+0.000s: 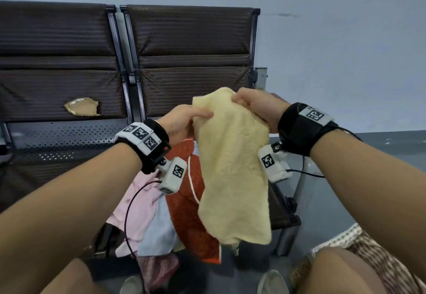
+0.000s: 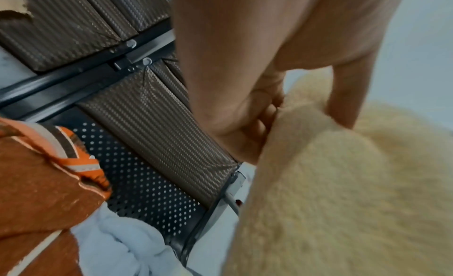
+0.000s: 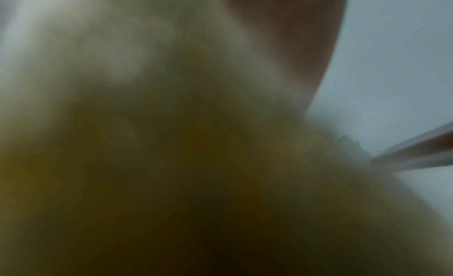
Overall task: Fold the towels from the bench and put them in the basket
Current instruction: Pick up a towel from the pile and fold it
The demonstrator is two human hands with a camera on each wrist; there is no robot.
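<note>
A person is holding up a pale yellow towel (image 1: pixel 232 166), fleecy and thick-piled, over a row of metal seating. At far left, a padded brown seat back (image 1: pixel 57 63) with a carbon-weave pattern is showing a ragged tear (image 1: pixel 81 108) that exposes tan foam. Below it, the perforated dark metal worktop (image 1: pixel 64 141) is carrying a loose heap of cloth: a soft pink towel (image 1: pixel 140 203), a light blue towel (image 1: pixel 159 231) and a coarse rust-orange towel (image 1: pixel 186 213) edged with white piping. The left hand (image 1: pixel 182 123) is pinching the yellow towel's upper edge, its fingers (image 2: pixel 267 109) curling into the pile while the thumb is pressing from the other side. The cloth is hanging in a long, rumpled drape above the heap. The right hand (image 1: pixel 258 109) is gripping the towel's bunched top corner, fingers clenching around it. Both wrists are wearing black straps with white marker blocks. At bottom right, a woven basket (image 1: pixel 341 245) with a checked lining is sitting on the grey floor.
</note>
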